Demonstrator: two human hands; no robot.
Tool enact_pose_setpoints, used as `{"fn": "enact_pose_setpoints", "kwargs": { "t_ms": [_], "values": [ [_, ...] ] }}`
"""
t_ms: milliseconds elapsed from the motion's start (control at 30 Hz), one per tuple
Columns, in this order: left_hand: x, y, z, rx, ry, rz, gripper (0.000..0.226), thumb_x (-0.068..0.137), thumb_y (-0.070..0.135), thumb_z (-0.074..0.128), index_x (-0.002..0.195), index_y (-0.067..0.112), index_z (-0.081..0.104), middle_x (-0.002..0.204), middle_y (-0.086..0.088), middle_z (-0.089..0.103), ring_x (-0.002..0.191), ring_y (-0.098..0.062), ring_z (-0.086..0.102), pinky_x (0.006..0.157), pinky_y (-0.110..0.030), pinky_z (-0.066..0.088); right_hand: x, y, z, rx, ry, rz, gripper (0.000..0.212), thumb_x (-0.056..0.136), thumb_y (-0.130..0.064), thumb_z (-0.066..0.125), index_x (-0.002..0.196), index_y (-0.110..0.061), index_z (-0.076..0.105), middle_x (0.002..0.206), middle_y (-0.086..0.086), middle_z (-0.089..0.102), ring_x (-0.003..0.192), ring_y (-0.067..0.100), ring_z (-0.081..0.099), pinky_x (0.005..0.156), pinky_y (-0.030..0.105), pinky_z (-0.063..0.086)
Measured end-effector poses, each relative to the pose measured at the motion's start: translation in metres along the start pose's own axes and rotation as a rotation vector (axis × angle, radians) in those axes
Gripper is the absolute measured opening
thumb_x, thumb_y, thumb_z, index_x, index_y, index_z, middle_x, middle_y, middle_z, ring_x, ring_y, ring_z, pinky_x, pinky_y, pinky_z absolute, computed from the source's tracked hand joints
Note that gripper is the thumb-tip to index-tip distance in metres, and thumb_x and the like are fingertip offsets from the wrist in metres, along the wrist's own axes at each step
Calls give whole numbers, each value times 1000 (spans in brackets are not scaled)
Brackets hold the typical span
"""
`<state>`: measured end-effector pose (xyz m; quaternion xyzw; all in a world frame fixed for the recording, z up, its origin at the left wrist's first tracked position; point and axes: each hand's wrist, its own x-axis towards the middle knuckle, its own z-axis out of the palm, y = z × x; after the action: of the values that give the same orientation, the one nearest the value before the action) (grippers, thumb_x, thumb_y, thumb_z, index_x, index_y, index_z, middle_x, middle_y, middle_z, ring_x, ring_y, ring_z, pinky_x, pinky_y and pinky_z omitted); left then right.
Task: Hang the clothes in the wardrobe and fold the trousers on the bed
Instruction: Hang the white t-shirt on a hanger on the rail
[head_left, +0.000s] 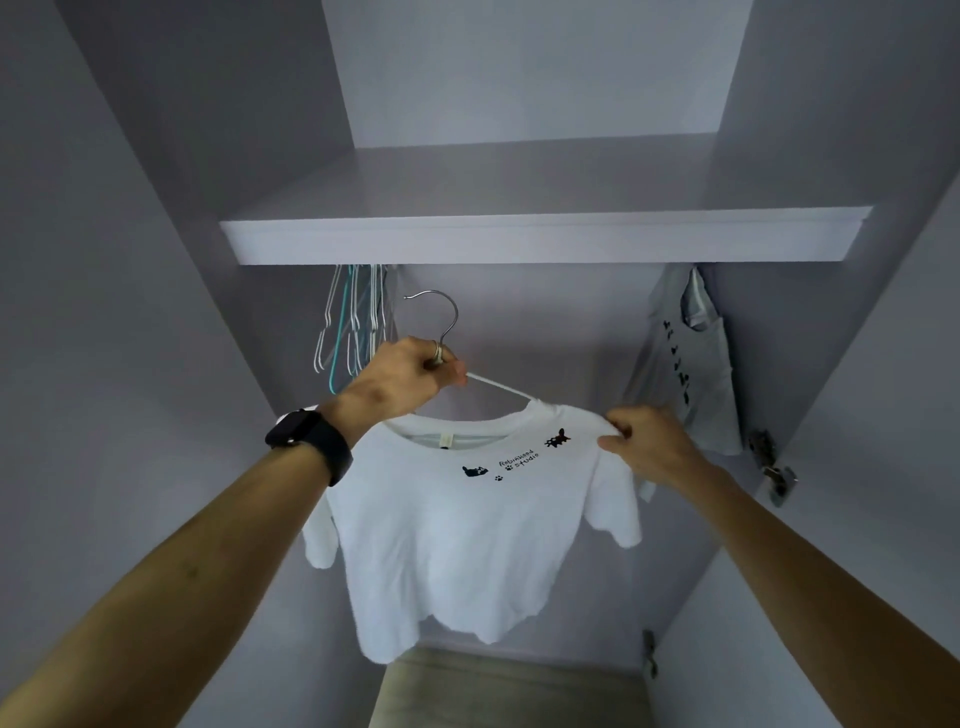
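Pale wardrobe (545, 241): left hand (410, 376) grips one white metal-hooked hanger (498, 387); right hand (649, 441) pinches one white printed T-shirt (467, 545) (one grey T-shirt (685, 374) behind).

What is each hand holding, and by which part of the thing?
The left hand grips the hanger just below its hook. The right hand pinches the white T-shirt at its shoulder.
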<state>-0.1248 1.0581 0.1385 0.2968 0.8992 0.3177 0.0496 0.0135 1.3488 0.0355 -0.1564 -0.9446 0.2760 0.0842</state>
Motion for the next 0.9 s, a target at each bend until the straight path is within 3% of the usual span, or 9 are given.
{"fn": "enact_pose_setpoints", "kwargs": {
  "t_ms": [133, 267, 367, 433, 600, 700, 767, 833, 900],
  "values": [
    [4, -1, 2, 28, 15, -3, 19, 96, 40, 63, 87, 32, 78, 78, 8, 69, 70, -2, 59, 57, -5, 37, -1, 0, 0, 49, 162, -43, 8, 87, -6, 69, 89, -13, 71, 76, -1, 67, 77, 23, 62, 64, 22, 42],
    [8, 2, 3, 33, -34, 14, 18, 96, 40, 63, 90, 33, 79, 78, 6, 67, 67, -4, 56, 57, -8, 38, 0, -18, 7, 164, 170, -210, 39, 84, -9, 73, 122, -14, 70, 113, -8, 68, 105, 11, 61, 94, 23, 44],
    [9, 5, 7, 39, -50, 27, 16, 96, 40, 64, 87, 35, 78, 78, 10, 67, 71, -5, 56, 59, -7, 38, 9, -35, 13, 242, 23, -241, 15, 91, -25, 73, 103, -17, 78, 90, -1, 75, 87, 19, 68, 83, 31, 53],
    [11, 5, 9, 60, -42, 34, 17, 95, 38, 64, 86, 35, 77, 77, 11, 67, 68, -3, 55, 57, -6, 37, 14, -39, 17, 222, 5, -248, 14, 92, -26, 70, 93, -14, 77, 79, 7, 70, 79, 28, 64, 75, 36, 51],
    [12, -3, 11, 141, -77, 7, 17, 96, 37, 64, 82, 35, 74, 76, 10, 67, 70, -9, 58, 57, -7, 38, 17, -44, 13, 248, 150, -314, 20, 95, -25, 70, 96, -6, 77, 87, 18, 72, 81, 36, 66, 77, 42, 53],
    [12, -6, 15, 140, -25, 12, 16, 97, 33, 63, 90, 30, 76, 72, 16, 64, 67, -1, 57, 60, -5, 36, 17, -61, 8, 292, 268, -369, 16, 89, -29, 77, 101, -19, 79, 90, 0, 77, 85, 22, 68, 82, 39, 54],
    [14, -5, 10, 82, 23, 12, 16, 96, 33, 64, 95, 27, 79, 81, 7, 70, 70, -4, 58, 59, -3, 37, 17, -67, 5, 200, 246, -412, 40, 81, -32, 84, 119, -26, 74, 111, -6, 74, 105, 19, 64, 95, 37, 50],
    [16, -5, 2, 59, 20, 4, 16, 96, 38, 64, 95, 30, 79, 90, 2, 73, 80, -11, 62, 60, -3, 38, 20, -57, 0, 165, 149, -286, 68, 77, -31, 86, 139, -27, 58, 130, -4, 63, 123, 20, 53, 105, 32, 40],
    [17, -7, -5, 45, 8, -1, 16, 96, 38, 65, 95, 31, 79, 94, 4, 73, 88, -12, 64, 63, -3, 38, 22, -36, -2, 85, 71, -132, 71, 77, -28, 85, 142, -22, 55, 136, 2, 59, 128, 22, 50, 103, 27, 36]
  ]
}}
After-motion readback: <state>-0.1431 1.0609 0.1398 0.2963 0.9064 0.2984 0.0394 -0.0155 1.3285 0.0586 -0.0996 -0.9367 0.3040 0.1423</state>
